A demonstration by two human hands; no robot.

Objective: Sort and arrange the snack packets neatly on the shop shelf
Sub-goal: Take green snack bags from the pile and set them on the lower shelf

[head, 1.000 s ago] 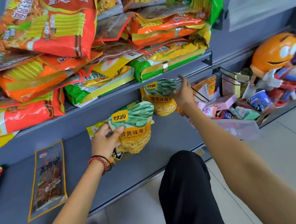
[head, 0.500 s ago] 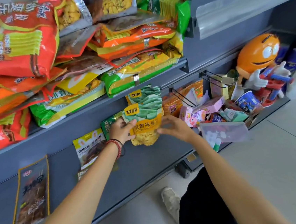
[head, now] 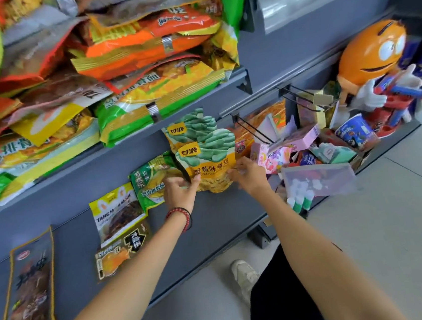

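At lower grey shelf (head: 224, 218), holding front bean packet (head: 208, 160) upright before a matching packet (head: 190, 125), pinching its lower left edge with left hand (head: 180, 191), lower right corner with right hand (head: 249, 175).

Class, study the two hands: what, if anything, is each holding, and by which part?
Both hold the front yellow-and-green snack packet: the left hand grips its lower left edge, the right hand pinches its lower right edge.

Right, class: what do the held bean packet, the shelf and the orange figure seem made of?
Bean packet: likely glossy printed plastic film; it creases and glints. Shelf: probably painted metal; matt grey, thin folded edge. Orange figure: seemingly hard plastic; smooth, shiny, moulded.
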